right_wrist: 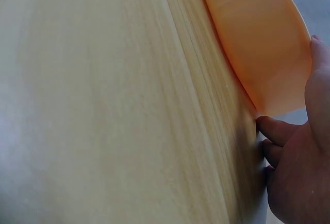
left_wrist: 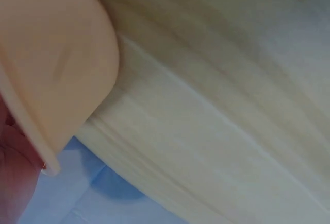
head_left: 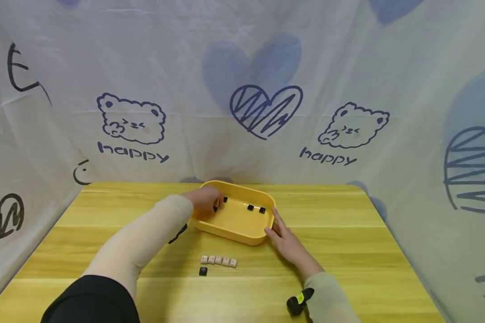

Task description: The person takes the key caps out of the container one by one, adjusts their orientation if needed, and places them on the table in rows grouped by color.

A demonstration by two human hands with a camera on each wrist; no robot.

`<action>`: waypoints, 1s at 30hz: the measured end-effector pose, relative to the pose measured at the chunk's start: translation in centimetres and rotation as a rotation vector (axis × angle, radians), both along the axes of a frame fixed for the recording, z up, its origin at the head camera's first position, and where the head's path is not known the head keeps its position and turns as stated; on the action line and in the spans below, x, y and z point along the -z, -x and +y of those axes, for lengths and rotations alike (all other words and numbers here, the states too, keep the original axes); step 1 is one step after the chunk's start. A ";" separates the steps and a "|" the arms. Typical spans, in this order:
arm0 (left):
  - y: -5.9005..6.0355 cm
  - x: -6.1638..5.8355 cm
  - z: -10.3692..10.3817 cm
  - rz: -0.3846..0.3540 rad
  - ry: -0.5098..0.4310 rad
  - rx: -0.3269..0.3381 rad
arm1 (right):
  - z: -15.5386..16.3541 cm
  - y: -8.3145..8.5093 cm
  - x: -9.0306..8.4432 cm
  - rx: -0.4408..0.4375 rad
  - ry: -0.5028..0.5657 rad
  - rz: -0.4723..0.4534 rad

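Two hands work the yellow tray point(head_left: 242, 233) mid-table — right hand point(head_left: 284, 240) bracing its near corner with straight fingers, left hand point(head_left: 205, 198) inside, fingers seemingly pinching a black keycap point(head_left: 215, 208).

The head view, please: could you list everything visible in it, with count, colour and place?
Tray: one, yellow, centre of the table.
Black keycaps in the tray: three plainly visible, far half; a fourth dark piece sits at the left fingertips.
Light keycaps: five, pale, in a row in front of the tray.
Black keycap: one, just before that row.
Table: one, light wood.
Backdrop cloth: white, with blue bears and hearts.
Left hand: reaching into the tray's left end.
Right hand: fingers straight against the tray's right wall.
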State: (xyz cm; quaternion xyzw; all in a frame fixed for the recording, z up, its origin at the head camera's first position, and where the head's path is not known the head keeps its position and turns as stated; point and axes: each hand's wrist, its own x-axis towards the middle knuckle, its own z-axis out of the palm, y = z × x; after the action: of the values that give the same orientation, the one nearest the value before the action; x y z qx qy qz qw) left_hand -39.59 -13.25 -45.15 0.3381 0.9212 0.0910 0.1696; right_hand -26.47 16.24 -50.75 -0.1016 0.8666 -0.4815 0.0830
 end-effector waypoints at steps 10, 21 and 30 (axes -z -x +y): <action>-1.0 1.4 -0.2 0.040 -0.005 0.039 | -0.2 0.1 0.2 -0.007 0.005 -0.001; -3.3 -0.8 0.4 0.073 -0.161 0.118 | 0.0 -0.1 0.1 -0.019 0.008 0.041; -5.5 -2.6 -0.3 0.141 -0.235 0.120 | -0.1 0.3 0.1 -0.012 -0.002 0.004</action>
State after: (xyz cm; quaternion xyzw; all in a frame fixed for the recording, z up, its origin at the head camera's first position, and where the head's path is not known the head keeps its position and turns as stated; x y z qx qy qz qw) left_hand -34.05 -13.53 -42.58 0.4154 0.8921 0.1638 0.0688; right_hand -26.78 16.18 -50.88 -0.1079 0.8665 -0.4800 0.0843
